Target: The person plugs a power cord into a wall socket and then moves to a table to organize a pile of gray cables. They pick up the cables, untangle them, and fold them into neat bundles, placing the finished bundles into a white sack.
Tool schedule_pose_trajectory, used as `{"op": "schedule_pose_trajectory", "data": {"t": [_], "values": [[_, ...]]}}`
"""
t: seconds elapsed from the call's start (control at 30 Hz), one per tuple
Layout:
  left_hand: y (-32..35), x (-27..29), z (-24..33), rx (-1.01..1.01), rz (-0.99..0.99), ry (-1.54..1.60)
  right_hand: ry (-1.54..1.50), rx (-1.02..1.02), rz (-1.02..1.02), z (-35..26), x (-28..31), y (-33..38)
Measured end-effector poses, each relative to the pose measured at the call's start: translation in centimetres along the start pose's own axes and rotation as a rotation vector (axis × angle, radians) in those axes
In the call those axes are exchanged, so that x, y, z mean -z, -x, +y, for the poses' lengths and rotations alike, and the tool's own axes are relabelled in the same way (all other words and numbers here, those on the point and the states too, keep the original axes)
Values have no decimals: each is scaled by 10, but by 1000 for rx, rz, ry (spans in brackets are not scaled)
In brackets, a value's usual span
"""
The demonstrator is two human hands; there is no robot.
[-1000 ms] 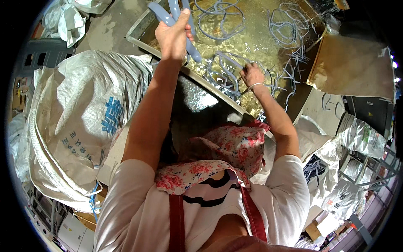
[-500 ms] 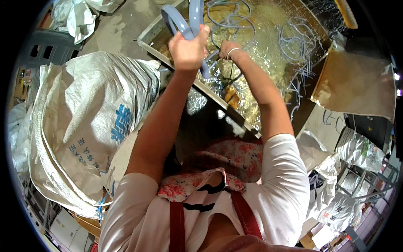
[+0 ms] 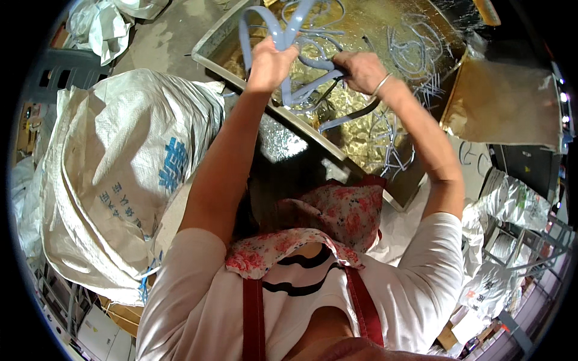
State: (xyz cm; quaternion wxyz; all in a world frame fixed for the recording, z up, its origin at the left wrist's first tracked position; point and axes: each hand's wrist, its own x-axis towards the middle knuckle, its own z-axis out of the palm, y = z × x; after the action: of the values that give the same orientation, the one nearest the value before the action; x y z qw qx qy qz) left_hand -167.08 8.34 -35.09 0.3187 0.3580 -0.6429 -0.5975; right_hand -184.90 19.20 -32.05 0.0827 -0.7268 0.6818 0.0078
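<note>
Over the tank, my left hand (image 3: 270, 65) is closed round a thick grey-blue rubbery strip (image 3: 268, 19), which loops up above the fist and hangs below it. To its right, my right hand (image 3: 363, 72), a bangle (image 3: 382, 85) on its wrist, is closed on grey strips (image 3: 319, 79) that run leftward toward the left hand. A darker strip (image 3: 349, 120) hangs below the right hand, over the tank's near side. Its upper end is hidden by the hand and wrist.
The metal tank (image 3: 224, 72) holds shallow yellowish liquid. More thin grey strips (image 3: 415, 48) lie tangled at its right side. A big white woven sack (image 3: 114, 162) stands at my left. A brownish sheet (image 3: 503, 105) juts out at the right, with plastic bags (image 3: 512, 201) below.
My right hand has moved right from low in the tank, drawing grey strips out between the hands. My left hand has shifted slightly left, still gripping its looped strip.
</note>
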Motion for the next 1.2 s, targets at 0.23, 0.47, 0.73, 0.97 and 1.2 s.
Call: {"op": "schedule_pose_trajectory", "data": {"t": [0.23,0.47,0.73,0.97,1.2], "values": [[5,-28,-17,5,-337,172,-3,-38,168,8,55,29],[23,-46,15,76,-428,253,-14,-265,396,8,33,-8],[6,-24,-5,341,-210,435,-323,-308,460,34,12,8],[-10,5,10,456,-110,737,-1737,-527,4,48,-112,78],[-20,14,5,420,142,1043,-2034,-668,419,-32,-139,50]]}}
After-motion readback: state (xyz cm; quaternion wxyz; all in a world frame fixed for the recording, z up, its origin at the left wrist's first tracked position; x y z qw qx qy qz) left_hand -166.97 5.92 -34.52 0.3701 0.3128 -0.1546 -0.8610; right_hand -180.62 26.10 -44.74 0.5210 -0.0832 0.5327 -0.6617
